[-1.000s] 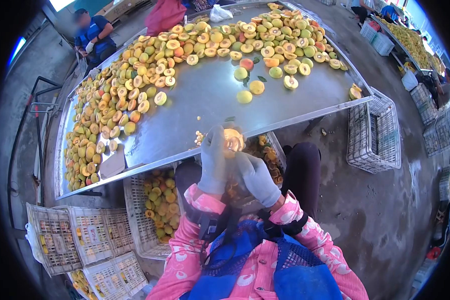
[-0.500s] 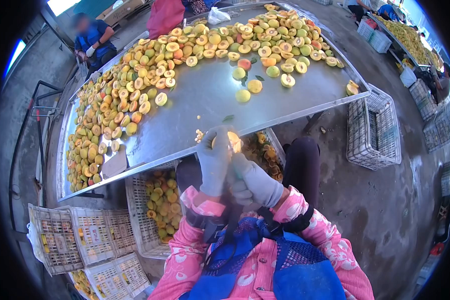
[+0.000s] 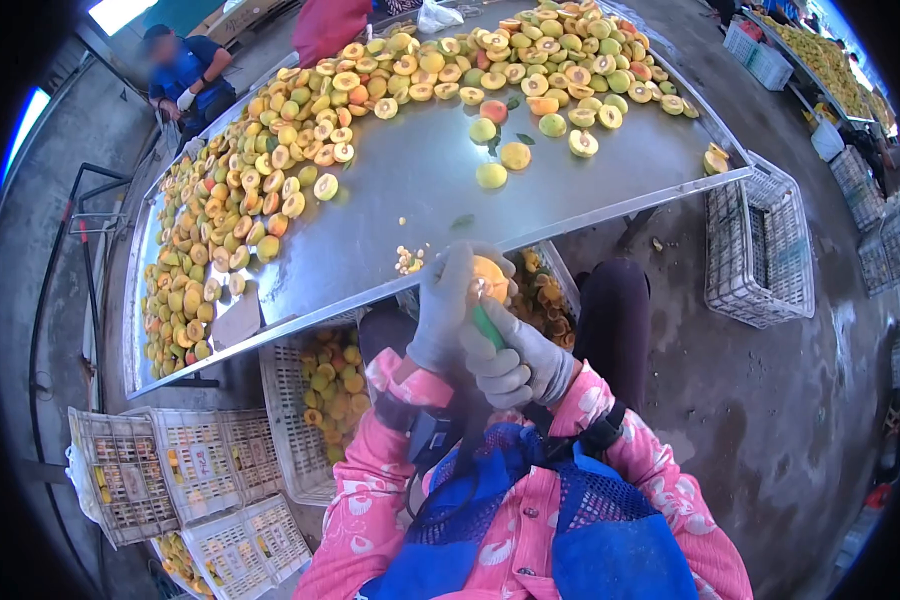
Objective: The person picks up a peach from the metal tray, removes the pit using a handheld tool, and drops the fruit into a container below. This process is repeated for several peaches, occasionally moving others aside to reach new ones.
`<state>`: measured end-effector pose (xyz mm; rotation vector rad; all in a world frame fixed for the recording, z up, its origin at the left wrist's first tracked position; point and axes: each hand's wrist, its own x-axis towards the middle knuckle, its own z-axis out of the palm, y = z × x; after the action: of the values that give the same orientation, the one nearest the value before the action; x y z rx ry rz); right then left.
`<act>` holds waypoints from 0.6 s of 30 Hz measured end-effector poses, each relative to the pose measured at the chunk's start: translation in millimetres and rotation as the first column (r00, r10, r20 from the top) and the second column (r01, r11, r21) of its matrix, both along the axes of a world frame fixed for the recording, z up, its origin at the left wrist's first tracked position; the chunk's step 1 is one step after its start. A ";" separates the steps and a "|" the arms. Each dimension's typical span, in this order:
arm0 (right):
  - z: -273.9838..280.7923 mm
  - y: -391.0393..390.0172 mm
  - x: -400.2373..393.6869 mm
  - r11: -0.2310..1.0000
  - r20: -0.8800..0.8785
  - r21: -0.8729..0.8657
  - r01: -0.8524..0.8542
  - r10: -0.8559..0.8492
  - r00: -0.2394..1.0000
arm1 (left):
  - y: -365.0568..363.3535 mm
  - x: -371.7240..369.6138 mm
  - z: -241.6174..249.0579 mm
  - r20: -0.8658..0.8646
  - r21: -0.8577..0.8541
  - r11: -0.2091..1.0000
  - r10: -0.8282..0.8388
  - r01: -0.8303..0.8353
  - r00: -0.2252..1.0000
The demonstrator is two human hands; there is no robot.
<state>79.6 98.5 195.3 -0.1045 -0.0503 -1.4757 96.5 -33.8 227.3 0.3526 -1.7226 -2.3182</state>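
Observation:
My left hand (image 3: pixel 442 315), in a grey glove, is wrapped around a halved peach (image 3: pixel 491 270) just over the table's near edge. My gloved right hand (image 3: pixel 530 360) grips a green-handled pitting tool (image 3: pixel 487 324); its metal end meets the cut face of the peach, and the tip cannot be made out. Small pale bits (image 3: pixel 409 261), perhaps pit pieces, lie on the metal table (image 3: pixel 390 200) beside my left hand. Many peach halves (image 3: pixel 310 130) are heaped along the table's far and left sides, with a few loose ones (image 3: pixel 491 175) nearer me.
Under the table stand a crate of peach halves (image 3: pixel 332 385) and another container with darker fruit pieces (image 3: pixel 542 310). White crates (image 3: pixel 195 470) are at lower left, and one crate (image 3: pixel 760 255) stands at right. A person (image 3: pixel 192 75) sits beyond the table's left corner.
The green handle and the cut face of the peach show more plainly now, as my hands have turned slightly. The whole view has shifted a little.

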 end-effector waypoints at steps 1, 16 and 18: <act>0.0 -1.9 -0.5 1.000 0.026 -0.018 0.018 -0.018 0.999 | 3.8 0.3 -0.1 0.017 0.171 0.985 0.009 -0.012 1.000; -145.6 -51.9 -61.5 0.619 -0.706 -0.101 0.779 0.507 -0.494 | -106.4 -16.2 -50.1 -0.410 -0.905 -0.015 0.307 -0.426 0.859; -120.4 -36.5 -56.9 0.614 -0.773 -0.109 0.782 0.442 -0.455 | -91.2 -84.2 -58.8 -0.094 -0.928 0.343 0.168 -0.148 0.981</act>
<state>22.7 62.0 74.9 -0.8599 2.4688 -1.1105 12.2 -125.0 168.5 0.2668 -2.5217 -0.8345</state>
